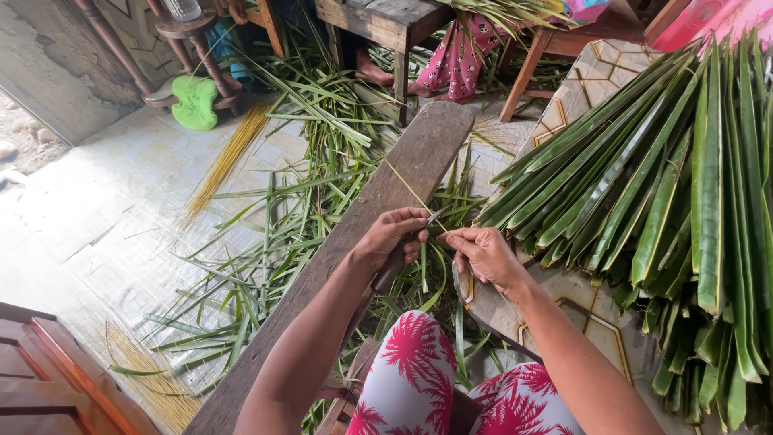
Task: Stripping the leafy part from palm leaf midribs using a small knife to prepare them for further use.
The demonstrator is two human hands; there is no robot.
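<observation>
Stripping a palm-leaf midrib with a knife over a wooden plank.

On the far left lies a bundle of yellow midrib sticks (225,161) on the floor, then green leaf trimmings (266,266) scattered beside the long wooden plank (386,193). The left hand (393,238) is clenched around a small knife (431,219), blade toward the thin pale midrib (411,191), which runs from the hands out over the plank. The right hand (483,254) pinches the midrib's near end, fingers together. The step looks like scraping the rib clean; the next move likely calls for steady tension and a shallow blade angle. The rib looks slender, straight, yellowish. At right, stacked green palm leaves (660,185) wait.
</observation>
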